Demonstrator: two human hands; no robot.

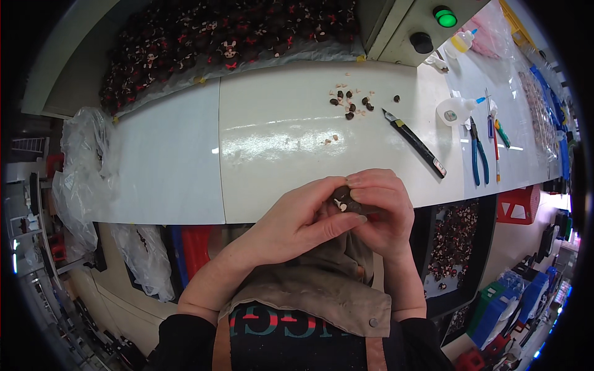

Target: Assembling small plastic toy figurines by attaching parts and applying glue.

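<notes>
Just past the table's near edge, I hold a small dark brown figure (344,199) with a cream-coloured part on its side. My left hand (297,213) is closed on it from the left, with the thumb along its lower side. From the other side, the thumb and fingers of my right hand (385,204) pinch the same figure. My fingers hide much of it. Beyond my hands, several small dark rounded pieces (349,115) lie among peach-coloured bits (335,137). A black craft knife (416,144) rests on the table to the right.
Rows of dark figures (229,49) cover a lined bed at the back left. A control box with a green light (445,17) stands behind. Glue bottle (455,112), blue-handled pliers (478,154) and a red brush (496,154) lie right; a tray of small parts (455,241) sits below.
</notes>
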